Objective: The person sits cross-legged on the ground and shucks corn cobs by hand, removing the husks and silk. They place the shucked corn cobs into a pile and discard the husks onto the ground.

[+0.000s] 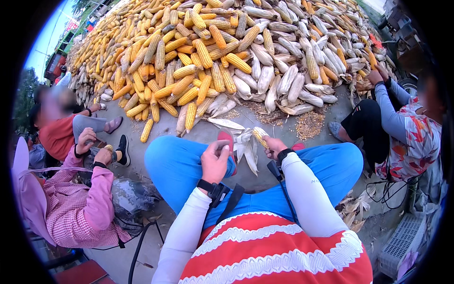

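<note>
My right hand (273, 146) grips the lower end of a pale yellow corn ear (260, 136), its bare kernels pointing up and away from me. Pale dry corn husks (245, 146) spread just left of that ear, between my shoes; whether they still join it I cannot tell. My left hand (215, 160) hovers above my left shin, fingers loosely curled and thumb apart, with nothing visible in it. Beyond my feet rises a large heap of husked yellow corn ears (184, 83). Unhusked corn ears (266, 78) lie on the heap's right side.
Loose kernels (311, 125) are scattered on the concrete ground (262, 179). Close on my left sits a person in a pink checked shirt (76, 213), with another person in red (58, 133) beyond. A person in a flowered top (413, 135) works at right, near a plastic crate (402, 241).
</note>
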Action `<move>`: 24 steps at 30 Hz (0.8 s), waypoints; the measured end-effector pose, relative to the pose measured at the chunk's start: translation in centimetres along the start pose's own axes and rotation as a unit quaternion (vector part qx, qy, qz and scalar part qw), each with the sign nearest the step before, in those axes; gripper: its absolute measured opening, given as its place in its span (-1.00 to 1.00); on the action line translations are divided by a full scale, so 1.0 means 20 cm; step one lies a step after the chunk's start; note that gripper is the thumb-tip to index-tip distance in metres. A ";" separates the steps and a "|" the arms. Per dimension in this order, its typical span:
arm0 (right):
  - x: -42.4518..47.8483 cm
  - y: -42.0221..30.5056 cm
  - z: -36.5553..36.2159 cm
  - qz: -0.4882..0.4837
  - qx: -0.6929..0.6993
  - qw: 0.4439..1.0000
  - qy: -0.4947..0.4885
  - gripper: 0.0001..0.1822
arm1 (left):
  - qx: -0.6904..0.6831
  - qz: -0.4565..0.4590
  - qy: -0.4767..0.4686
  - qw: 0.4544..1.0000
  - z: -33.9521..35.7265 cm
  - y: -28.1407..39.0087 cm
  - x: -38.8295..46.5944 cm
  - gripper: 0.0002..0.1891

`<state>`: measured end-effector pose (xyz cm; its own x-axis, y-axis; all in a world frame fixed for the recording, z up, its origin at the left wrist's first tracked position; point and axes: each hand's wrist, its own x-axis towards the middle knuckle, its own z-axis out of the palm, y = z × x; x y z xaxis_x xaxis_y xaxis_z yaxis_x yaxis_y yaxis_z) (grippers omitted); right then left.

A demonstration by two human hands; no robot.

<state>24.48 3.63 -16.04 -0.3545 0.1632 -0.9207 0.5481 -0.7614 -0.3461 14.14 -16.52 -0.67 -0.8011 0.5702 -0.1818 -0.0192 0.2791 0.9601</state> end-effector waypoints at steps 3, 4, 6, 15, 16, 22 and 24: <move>0.08 0.02 0.09 0.025 0.007 0.999 -0.022 -0.69 | 0.023 -0.004 0.008 1.000 -0.05 -0.01 -0.02 -0.82; 0.12 0.03 0.11 0.033 0.012 0.999 -0.031 -0.68 | 0.033 -0.007 0.010 0.999 -0.06 0.00 -0.03 -0.82; 0.19 0.05 0.15 0.048 0.044 0.996 -0.053 -0.67 | 0.045 -0.008 0.018 0.999 -0.07 0.03 -0.03 -0.83; 0.32 0.02 0.20 0.097 0.170 0.975 -0.104 -0.62 | 0.078 -0.022 -0.013 0.997 -0.02 -0.01 0.00 -0.81; 0.32 0.02 0.20 0.099 0.175 0.974 -0.108 -0.61 | 0.082 -0.020 -0.019 0.996 -0.01 -0.02 0.01 -0.81; 0.38 0.09 0.15 0.142 0.215 0.959 -0.116 -0.60 | 0.080 -0.023 -0.059 0.995 0.02 -0.09 0.04 -0.82; 0.37 0.09 0.15 0.141 0.215 0.960 -0.111 -0.60 | 0.089 -0.040 -0.065 0.993 0.02 -0.12 0.04 -0.82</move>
<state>20.56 1.50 -22.94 -0.4168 -0.1888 -0.8892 0.2990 -0.9522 0.0620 13.81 -16.33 -3.18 -0.7176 0.6322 -0.2921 0.0365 0.4530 0.8908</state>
